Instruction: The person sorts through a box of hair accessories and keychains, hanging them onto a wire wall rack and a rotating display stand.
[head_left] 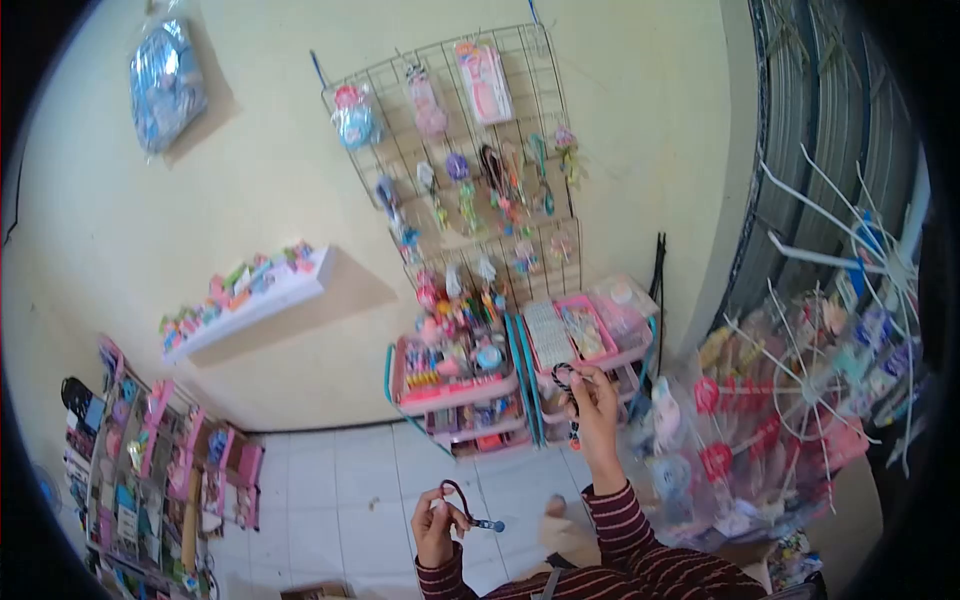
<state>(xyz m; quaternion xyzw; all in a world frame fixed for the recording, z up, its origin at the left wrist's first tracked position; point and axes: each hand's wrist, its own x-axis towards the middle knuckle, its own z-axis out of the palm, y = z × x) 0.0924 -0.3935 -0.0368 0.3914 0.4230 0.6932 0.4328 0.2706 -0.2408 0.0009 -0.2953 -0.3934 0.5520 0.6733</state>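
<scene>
My left hand [436,524] is closed on a dark red cord strap [461,496], which curves over to a blue round charm [497,526] at its end. Higher and to the right, my right hand [597,412] pinches a black-and-white braided strap [562,374] by its loop; its lower end hangs beside the palm with a small orange part. The two hands are apart, both above the tiled floor. Behind my right hand is a pink and teal cart [590,362] with trays of small goods.
A wire grid [400,150] with hanging trinkets is on the wall above two carts. On the left are a white wall shelf [255,305] and a display rack [150,450]. White wire racks [810,390] with bagged goods stand at right.
</scene>
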